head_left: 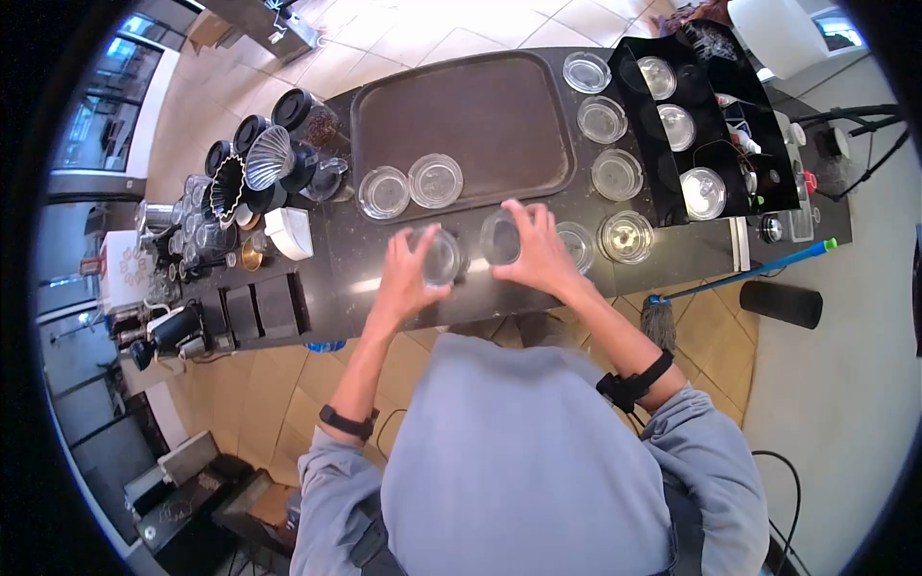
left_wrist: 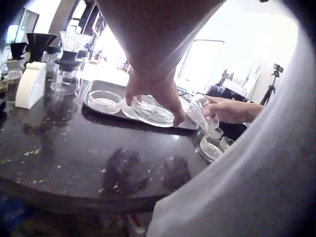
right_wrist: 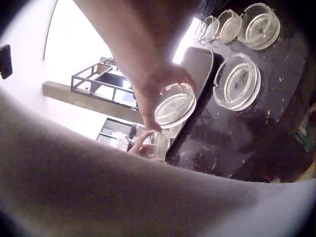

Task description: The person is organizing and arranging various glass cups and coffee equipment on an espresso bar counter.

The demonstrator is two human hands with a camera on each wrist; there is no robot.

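Note:
My left hand (head_left: 404, 276) grips a round clear glass ashtray (head_left: 443, 258) by its sides, over the counter just in front of the brown tray (head_left: 471, 115). In the left wrist view this ashtray (left_wrist: 157, 114) lies nearly level beneath the palm. Close to its right, my right hand (head_left: 544, 254) holds a second glass ashtray (head_left: 498, 238) by the rim; the right wrist view shows that ashtray (right_wrist: 175, 110) tilted. Two more ashtrays, a left one (head_left: 385, 192) and a right one (head_left: 435, 180), sit side by side at the tray's near left corner.
Several glass ashtrays (head_left: 617, 174) line the counter right of the tray, one (head_left: 575, 246) beside my right hand. A black compartment box (head_left: 663, 173) holds more glassware. Left of the tray stand a ribbed glass dripper (head_left: 270, 158), dark-lidded jars (head_left: 305, 117) and a white holder (head_left: 289, 233).

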